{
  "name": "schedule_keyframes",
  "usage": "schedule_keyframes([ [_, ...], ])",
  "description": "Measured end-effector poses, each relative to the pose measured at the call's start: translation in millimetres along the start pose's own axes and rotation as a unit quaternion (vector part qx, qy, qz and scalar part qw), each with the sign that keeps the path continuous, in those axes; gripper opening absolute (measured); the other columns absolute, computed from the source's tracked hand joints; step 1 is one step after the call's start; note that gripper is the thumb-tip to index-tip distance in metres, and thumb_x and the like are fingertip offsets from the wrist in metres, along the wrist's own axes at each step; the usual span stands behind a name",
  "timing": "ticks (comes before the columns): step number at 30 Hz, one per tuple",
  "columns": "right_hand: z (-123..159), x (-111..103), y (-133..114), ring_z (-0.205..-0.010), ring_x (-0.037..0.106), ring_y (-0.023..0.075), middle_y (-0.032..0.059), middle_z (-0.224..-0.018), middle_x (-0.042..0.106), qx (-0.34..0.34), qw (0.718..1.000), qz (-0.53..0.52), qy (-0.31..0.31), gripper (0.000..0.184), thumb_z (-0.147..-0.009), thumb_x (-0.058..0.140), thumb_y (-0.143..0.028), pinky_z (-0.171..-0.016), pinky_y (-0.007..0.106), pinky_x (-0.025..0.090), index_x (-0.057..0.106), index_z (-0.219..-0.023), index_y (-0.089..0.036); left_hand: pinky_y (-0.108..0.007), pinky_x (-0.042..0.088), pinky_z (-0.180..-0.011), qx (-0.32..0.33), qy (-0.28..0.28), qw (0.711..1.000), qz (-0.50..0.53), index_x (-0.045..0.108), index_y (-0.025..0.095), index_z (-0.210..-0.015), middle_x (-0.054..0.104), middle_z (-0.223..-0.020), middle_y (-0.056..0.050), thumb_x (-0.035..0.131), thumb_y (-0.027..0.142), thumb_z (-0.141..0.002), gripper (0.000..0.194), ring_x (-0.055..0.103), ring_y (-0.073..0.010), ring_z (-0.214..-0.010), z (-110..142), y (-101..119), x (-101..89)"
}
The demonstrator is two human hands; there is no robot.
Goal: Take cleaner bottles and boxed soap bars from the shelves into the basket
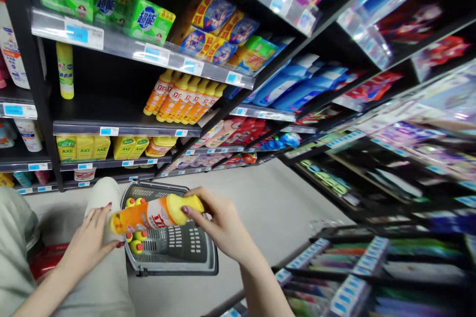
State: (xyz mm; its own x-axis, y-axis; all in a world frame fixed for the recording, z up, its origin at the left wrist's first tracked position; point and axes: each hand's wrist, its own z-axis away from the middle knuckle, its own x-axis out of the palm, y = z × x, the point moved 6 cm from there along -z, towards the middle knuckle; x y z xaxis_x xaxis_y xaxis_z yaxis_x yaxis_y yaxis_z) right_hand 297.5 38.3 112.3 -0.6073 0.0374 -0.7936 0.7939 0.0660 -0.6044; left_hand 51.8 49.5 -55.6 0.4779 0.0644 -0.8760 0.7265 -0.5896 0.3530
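An orange bottle with a yellow cap (pixel 154 214) lies sideways between my two hands, above a grey shopping basket (pixel 174 252). My left hand (pixel 91 242) cups its base with the fingers curled against it. My right hand (pixel 219 220) grips the yellow cap end. Inside the basket, several more bottles with yellow and red caps (pixel 136 245) lie at the left side. A row of matching orange bottles (pixel 182 99) stands on the middle shelf ahead.
Black shelving (pixel 122 129) rises ahead and to the right, with green packs (pixel 111 5), blue bottles (pixel 297 84) and yellow AXE bottles (pixel 85 147). A grey floor aisle (pixel 282 198) runs between the shelves. My knee (pixel 100 193) and a red thing (pixel 48 260) sit beside the basket.
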Motion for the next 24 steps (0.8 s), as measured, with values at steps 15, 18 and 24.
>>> schedule_keyframes([
  [15,54.4,180.0,269.2,-0.095,0.069,0.0234,0.02,-0.11,0.068,0.266,0.888,0.303,-0.22,0.027,-0.097,0.044,-0.013,-0.08,0.033,0.05,0.054,-0.121,-0.006,-0.054,0.043,-0.098,-0.305,-0.415,0.851,-0.1,0.041,-0.009,-0.139,0.059,-0.127,-0.035,0.03,0.035,-0.096,0.062,0.056,-0.0464,-0.122,40.3,-181.6,29.9],
  [18,64.6,216.9,304.9,-0.095,0.068,0.0202,0.0116,-0.109,0.069,0.296,0.877,0.291,-0.243,0.028,-0.098,0.05,-0.02,-0.086,0.038,0.053,0.056,-0.123,-0.009,-0.047,0.04,-0.104,-0.275,-0.434,0.855,-0.074,0.036,-0.005,-0.144,0.056,-0.136,-0.029,0.029,0.037,-0.096,0.064,0.055,-0.0398,-0.126,33.1,-168.8,43.2],
  [24,78.7,280.5,334.4,-0.096,0.066,0.0196,0.0074,-0.109,0.067,0.32,0.871,0.25,-0.275,0.029,-0.094,0.061,-0.03,-0.087,0.04,0.055,0.061,-0.119,-0.014,-0.05,0.039,-0.105,-0.257,-0.456,0.85,-0.061,0.034,-0.004,-0.146,0.055,-0.136,-0.029,0.027,0.039,-0.094,0.068,0.054,-0.043,-0.126,32.2,-160.4,58.0],
])
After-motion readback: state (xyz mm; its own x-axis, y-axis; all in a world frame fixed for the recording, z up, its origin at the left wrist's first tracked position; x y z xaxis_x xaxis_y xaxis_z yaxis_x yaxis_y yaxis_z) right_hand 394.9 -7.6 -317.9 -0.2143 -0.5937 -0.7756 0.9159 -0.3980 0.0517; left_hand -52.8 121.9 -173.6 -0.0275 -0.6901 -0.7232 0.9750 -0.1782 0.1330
